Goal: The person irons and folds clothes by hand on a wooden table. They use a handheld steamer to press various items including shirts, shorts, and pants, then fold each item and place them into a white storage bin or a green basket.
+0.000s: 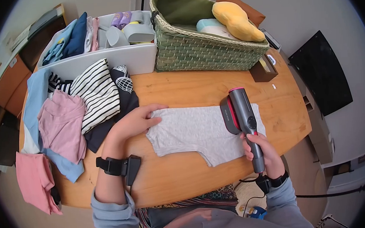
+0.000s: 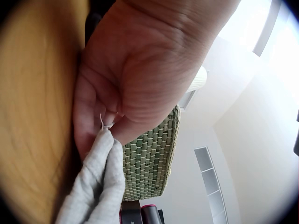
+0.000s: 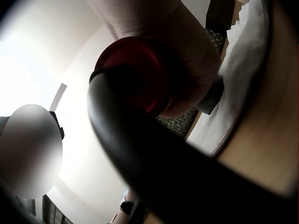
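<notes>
A light grey garment (image 1: 183, 128) lies flat on the wooden table. Its left end is pinched by the left hand (image 1: 138, 120); in the left wrist view, the left hand (image 2: 135, 70) has the folded grey cloth (image 2: 96, 182) between thumb and fingers. The right hand (image 1: 262, 150) grips the handle of a dark grey and pink handheld steamer (image 1: 244, 114), whose head rests on the garment's right part. In the right wrist view the right hand (image 3: 187, 60) wraps the handle, its red base (image 3: 133, 70) and black cord (image 3: 154, 154) in front.
Behind stand a white bin (image 1: 138, 60) of clothes and a green woven basket (image 1: 212, 52) with a yellow plush (image 1: 237, 21). Clothes including a striped shirt (image 1: 98, 94) and pink top (image 1: 62, 124) pile at left. A small brown box (image 1: 264, 71) sits back right.
</notes>
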Motion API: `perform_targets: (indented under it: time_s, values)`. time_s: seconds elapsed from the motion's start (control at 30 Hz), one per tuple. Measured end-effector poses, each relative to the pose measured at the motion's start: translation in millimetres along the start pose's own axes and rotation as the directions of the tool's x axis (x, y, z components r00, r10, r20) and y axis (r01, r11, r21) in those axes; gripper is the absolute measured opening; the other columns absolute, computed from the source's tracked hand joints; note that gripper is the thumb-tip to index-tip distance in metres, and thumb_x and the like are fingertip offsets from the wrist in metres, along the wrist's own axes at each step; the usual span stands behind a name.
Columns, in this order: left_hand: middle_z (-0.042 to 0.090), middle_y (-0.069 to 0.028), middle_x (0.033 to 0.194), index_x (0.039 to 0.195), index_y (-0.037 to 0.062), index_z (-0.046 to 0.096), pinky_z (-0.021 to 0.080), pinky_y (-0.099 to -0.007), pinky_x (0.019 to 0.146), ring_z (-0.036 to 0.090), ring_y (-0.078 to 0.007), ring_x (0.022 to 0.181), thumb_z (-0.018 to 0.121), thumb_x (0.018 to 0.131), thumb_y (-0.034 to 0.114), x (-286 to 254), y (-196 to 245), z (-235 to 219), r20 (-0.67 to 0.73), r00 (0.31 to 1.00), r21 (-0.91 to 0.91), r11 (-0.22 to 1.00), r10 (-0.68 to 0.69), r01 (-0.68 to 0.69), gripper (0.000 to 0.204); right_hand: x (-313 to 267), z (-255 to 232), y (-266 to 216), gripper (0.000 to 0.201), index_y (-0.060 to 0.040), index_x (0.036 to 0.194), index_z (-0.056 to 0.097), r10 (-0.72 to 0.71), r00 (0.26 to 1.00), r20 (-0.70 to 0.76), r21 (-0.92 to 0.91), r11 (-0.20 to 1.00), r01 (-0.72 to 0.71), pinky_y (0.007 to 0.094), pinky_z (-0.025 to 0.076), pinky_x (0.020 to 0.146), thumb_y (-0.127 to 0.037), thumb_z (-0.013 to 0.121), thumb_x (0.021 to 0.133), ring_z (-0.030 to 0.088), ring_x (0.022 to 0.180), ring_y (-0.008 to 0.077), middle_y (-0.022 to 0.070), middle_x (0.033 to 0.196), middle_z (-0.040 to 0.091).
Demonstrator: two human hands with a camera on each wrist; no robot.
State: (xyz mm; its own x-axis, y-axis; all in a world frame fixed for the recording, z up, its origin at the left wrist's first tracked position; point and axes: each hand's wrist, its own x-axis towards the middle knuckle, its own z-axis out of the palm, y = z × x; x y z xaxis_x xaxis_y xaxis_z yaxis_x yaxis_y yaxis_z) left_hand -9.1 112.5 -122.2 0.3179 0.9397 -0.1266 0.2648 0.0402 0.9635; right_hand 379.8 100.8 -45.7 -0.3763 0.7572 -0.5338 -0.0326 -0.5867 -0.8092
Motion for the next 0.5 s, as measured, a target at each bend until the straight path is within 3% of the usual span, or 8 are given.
perform_targets:
  time_s: [0.17, 0.37, 0.5]
  values:
    - [0.056, -0.0012, 0.077, 0.125, 0.0071, 0.054, 0.041, -0.0224, 0.055, 0.047, -0.0074, 0.062, 0.056, 0.089, 0.008, 0.4, 0.4, 0.2, 0.013, 1.0, -0.051, 0.999, 0.013, -0.013, 0.037, -2.8, -19.6, -2.9, 0.027, -0.002, 0.104, 0.051, -0.026, 0.997, -0.068, 0.01, 1.0, 0.026, 0.0263, 0.041, 0.041, -0.023, 0.057, 0.09, 0.049, 0.045, 0.013, 0.0036, 0.063, 0.052]
    - [0.056, -0.0008, 0.078, 0.125, 0.0064, 0.054, 0.042, -0.0222, 0.056, 0.047, -0.0072, 0.064, 0.056, 0.089, 0.008, 0.4, 0.3, -0.4, 0.026, 1.0, -0.082, 0.997, 0.004, -0.002, 0.036, -10.4, -57.4, -0.8, 0.027, -0.0021, 0.102, 0.052, -0.064, 0.977, -0.204, 0.108, 0.99, 0.087, 0.0262, 0.041, 0.04, -0.026, 0.058, 0.09, 0.048, 0.045, 0.0132, 0.0042, 0.062, 0.051]
    - [0.056, -0.0003, 0.078, 0.125, 0.0064, 0.054, 0.041, -0.022, 0.056, 0.047, -0.0071, 0.063, 0.056, 0.089, 0.009, -1.0, 3.8, -0.8, 0.029, 1.0, -0.066, 0.998, -0.006, 0.008, 0.035, -15.6, -74.8, 0.5, 0.029, -0.0018, 0.101, 0.052, -0.13, 0.958, -0.254, 0.075, 0.985, 0.154, 0.0265, 0.04, 0.04, -0.027, 0.059, 0.089, 0.048, 0.045, 0.0133, 0.0043, 0.061, 0.051]
